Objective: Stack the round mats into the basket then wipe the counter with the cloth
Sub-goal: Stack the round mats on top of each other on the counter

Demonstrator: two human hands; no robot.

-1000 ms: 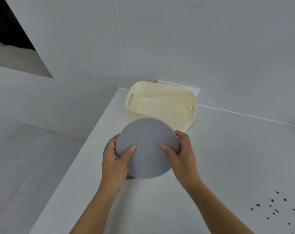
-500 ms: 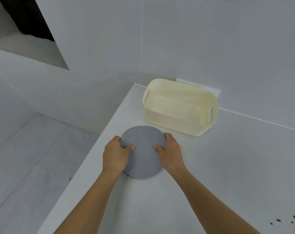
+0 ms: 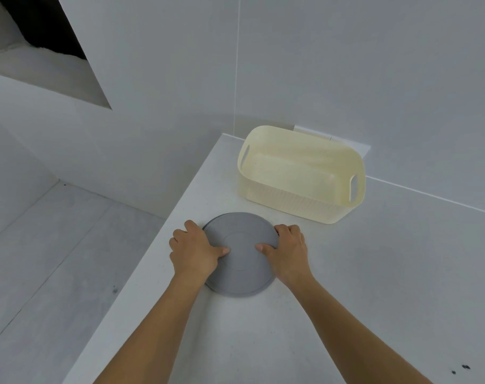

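Observation:
Round grey mats (image 3: 240,253) lie stacked flat on the white counter (image 3: 374,273), one atop another with edges nearly aligned. My left hand (image 3: 193,249) grips the stack's left edge, thumb on top. My right hand (image 3: 287,252) grips its right edge the same way. The cream plastic basket (image 3: 344,173) stands empty behind the mats, against the wall. No cloth is in view.
The counter's left edge (image 3: 163,259) runs close beside my left hand, with grey floor below. Small dark crumbs (image 3: 466,367) lie on the counter at the lower right. A white wall rises behind the basket.
The top mat, held tilted above the counter a second ago, has come down flat onto the lower mat. Both hands have stayed on the edges.

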